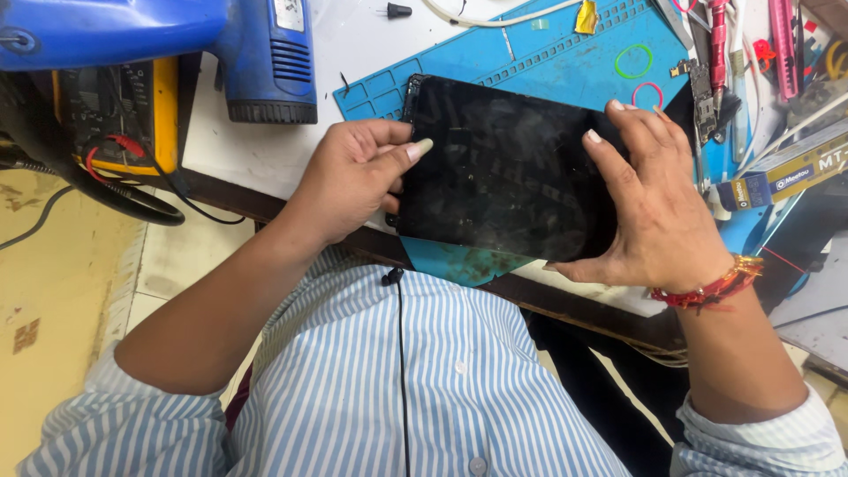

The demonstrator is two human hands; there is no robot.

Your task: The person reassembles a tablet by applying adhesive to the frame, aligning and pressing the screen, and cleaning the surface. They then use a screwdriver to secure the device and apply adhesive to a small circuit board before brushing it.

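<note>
Over the blue mat on my desk, left hand and right hand grip the dark tablet by its opposite edges.

Head view, steeply down, probably close.

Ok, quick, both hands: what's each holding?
Left hand: closed on the tablet's left edge.
Right hand: gripping the tablet's right edge.

Shirt: blue-and-white vertical stripes, buttoned front with small pale buttons, sleeves rolled above the elbows. Black cord: thin, running down the chest. Right wrist: red and gold thread band. Both hands bare.
</note>
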